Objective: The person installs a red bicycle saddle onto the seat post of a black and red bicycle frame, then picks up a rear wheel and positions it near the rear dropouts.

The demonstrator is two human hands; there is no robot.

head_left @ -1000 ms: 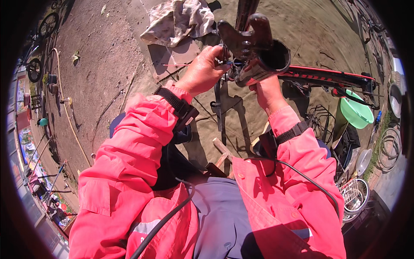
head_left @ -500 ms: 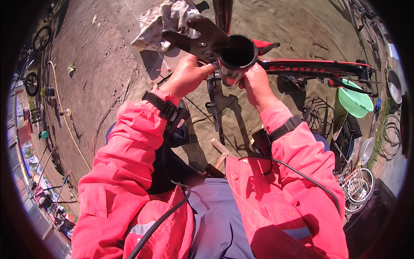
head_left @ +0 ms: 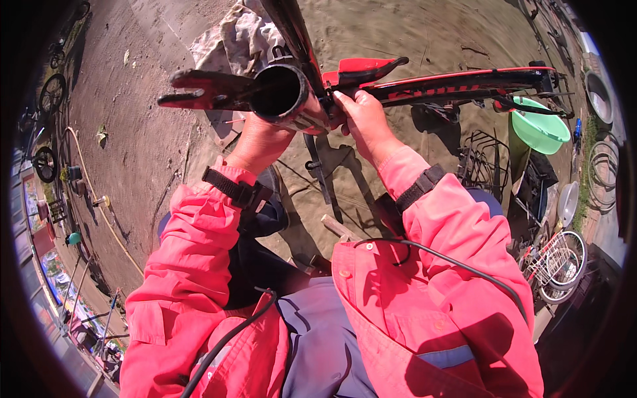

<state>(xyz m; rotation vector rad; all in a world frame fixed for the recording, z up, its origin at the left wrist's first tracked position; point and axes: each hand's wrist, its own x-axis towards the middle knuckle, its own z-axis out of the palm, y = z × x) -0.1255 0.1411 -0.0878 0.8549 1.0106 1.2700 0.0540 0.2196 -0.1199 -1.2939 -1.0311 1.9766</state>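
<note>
The right hand is gripping a black-and-red metal bike frame.
Its long bar is pointing right, nearer this hand; the left hand is hiding its grip.

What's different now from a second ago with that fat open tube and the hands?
The open tube swung left, and its forked plate turned to point left. The left hand moved left too, its fingers now hidden behind the tube. The right hand also shifted left, and a red-and-black piece now shows beyond it. The green basin stayed at the right, the cloth on the ground.
</note>
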